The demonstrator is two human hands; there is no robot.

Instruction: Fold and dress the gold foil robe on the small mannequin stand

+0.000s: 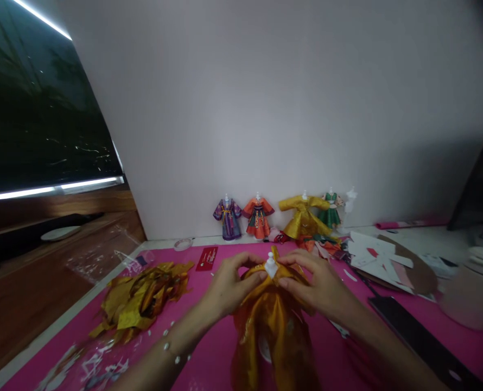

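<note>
A white doll-size dress form [271, 266] stands in front of me, dressed in a shiny golden-orange doll robe [277, 320]. The robe hangs open down the front, and the form's round white base shows between its panels. At the left shoulder, my left hand [235, 279] pinches the robe's edge between thumb and fingers. On the other side, my right hand [312, 277] grips the robe near the neckline, its thumb on the front edge. The form's neck and upper chest show between my hands. Part of the cloth under my fingers is hidden.
Gold fabric scraps [144, 298] lie on the pink mat [201, 336] at left. Against the wall stand dressed doll forms, including a purple robe [227, 218] and a yellow one [304, 214]. A red card [207, 258], papers [377, 263] and a long dark object [416, 336] lie around.
</note>
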